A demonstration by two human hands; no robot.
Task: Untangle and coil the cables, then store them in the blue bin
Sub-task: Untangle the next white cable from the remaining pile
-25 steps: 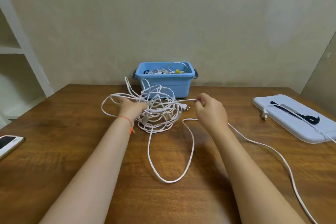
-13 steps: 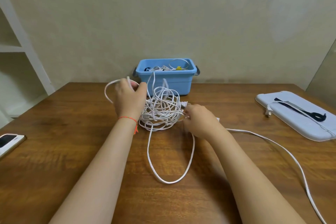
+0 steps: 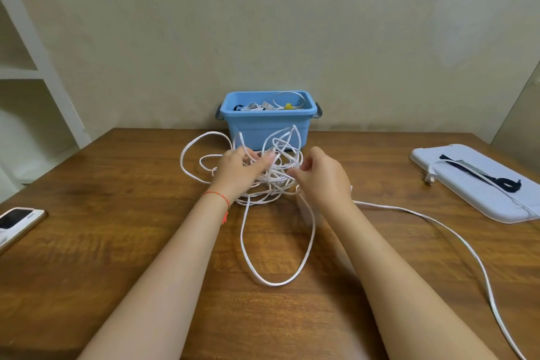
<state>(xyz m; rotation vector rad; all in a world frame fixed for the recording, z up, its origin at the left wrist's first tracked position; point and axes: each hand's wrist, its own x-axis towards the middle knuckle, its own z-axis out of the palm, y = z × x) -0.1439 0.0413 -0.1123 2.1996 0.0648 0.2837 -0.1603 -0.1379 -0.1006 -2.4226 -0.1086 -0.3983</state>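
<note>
Both hands work in the white cable tangle, which sits on the wooden surface just in front of the blue bin at the far edge. The left hand has its fingers curled into the left side of the knot, its grip closed around several strands, apparently to steady the mass. The right hand pinches a strand at the knot's right edge, likely to tease one line free. A long loop trails toward the near edge between the forearms, and another run sweeps off to the right and leaves the view at the bottom corner, so its end is cut off. The bin already holds some coiled cables. Which strand each hand holds, and how many cables form the tangle, cannot be made out. A white lid at right carries another cable and a dark strap; a phone lies at left.
</note>
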